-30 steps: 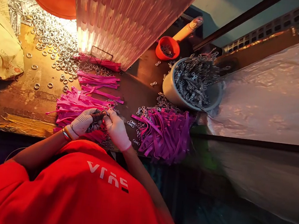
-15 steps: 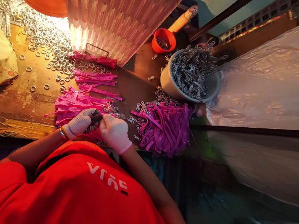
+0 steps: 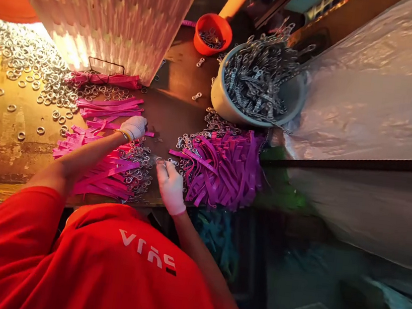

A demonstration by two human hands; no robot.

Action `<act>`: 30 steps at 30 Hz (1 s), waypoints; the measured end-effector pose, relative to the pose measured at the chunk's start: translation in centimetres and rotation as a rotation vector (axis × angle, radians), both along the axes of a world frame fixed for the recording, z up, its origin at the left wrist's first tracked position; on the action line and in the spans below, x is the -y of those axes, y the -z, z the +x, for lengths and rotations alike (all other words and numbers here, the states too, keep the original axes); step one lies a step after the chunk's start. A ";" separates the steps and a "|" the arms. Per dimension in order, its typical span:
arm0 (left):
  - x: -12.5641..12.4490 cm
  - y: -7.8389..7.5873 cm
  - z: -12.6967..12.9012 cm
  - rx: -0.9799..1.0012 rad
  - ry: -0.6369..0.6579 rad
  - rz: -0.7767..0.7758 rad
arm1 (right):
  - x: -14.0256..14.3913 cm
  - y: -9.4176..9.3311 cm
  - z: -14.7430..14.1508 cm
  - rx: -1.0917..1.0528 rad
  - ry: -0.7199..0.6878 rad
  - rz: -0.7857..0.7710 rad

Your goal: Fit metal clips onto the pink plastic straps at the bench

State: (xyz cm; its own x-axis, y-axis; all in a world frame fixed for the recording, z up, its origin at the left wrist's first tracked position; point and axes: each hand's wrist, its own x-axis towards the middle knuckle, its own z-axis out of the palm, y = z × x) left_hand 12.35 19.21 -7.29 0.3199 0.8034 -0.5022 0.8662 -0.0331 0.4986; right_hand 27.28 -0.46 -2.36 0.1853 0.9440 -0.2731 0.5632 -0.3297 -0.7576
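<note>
My left hand (image 3: 133, 128), in a white dotted glove, is over a thin row of pink straps (image 3: 112, 108), its fingers curled down. One strap's end (image 3: 150, 134) shows beside it; the fingertips are hidden, so I cannot tell what they grip. My right hand (image 3: 171, 188), also white-gloved, has thumb and fingers pinched together between the two piles. A small shiny bit shows at its tips, too blurred to name. Left of it lies a pile of pink straps with metal ends (image 3: 102, 174). To its right is a heap of purple-pink straps (image 3: 222, 169).
Loose metal rings (image 3: 33, 63) spread at the left under a corrugated clear sheet (image 3: 106, 17). An orange cup (image 3: 213, 35) of small metal parts stands at the back. Beside it a grey bucket (image 3: 221, 93) holds metal chains. Plastic sheeting (image 3: 370, 104) hangs at the right.
My hands were together over the near pile, with something dark between them. They have parted: the left reached forward to the straps, the right moved slightly right. The view has shifted right.
</note>
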 end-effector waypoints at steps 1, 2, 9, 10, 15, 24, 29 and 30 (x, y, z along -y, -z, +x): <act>-0.2 0.6 0.8 -0.037 0.014 0.002 | 0.0 0.5 0.4 -0.014 0.001 -0.020; -0.1 1.0 1.4 -0.066 0.020 0.008 | -0.1 0.9 0.6 -0.028 0.002 -0.035; 0.3 -0.6 -0.5 -0.089 -0.050 0.059 | -3.9 1.0 0.9 -0.092 -0.059 -0.004; 0.6 -1.7 -1.5 -0.082 -0.069 0.071 | -4.6 0.7 0.7 -0.098 -0.093 0.018; 5.8 -7.6 -6.9 0.464 -0.397 -0.142 | -7.4 -1.4 -1.4 -0.136 -0.348 0.186; 13.8 -10.3 -8.0 0.770 -0.691 -0.250 | -7.6 -6.1 -5.5 0.291 -0.784 0.105; 15.4 -8.9 -7.8 0.442 -0.400 0.154 | -6.6 -5.8 -6.0 0.441 -0.821 0.097; 15.6 -8.5 -7.8 0.423 -0.379 0.177 | -6.5 -5.6 -6.0 0.440 -0.799 0.098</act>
State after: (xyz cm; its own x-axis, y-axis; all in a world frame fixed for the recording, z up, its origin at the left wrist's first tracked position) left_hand 4.53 3.60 1.18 0.1376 0.9607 -0.2412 0.5612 0.1251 0.8182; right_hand 21.26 5.99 3.28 -0.4644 0.8512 -0.2445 0.8405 0.3367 -0.4245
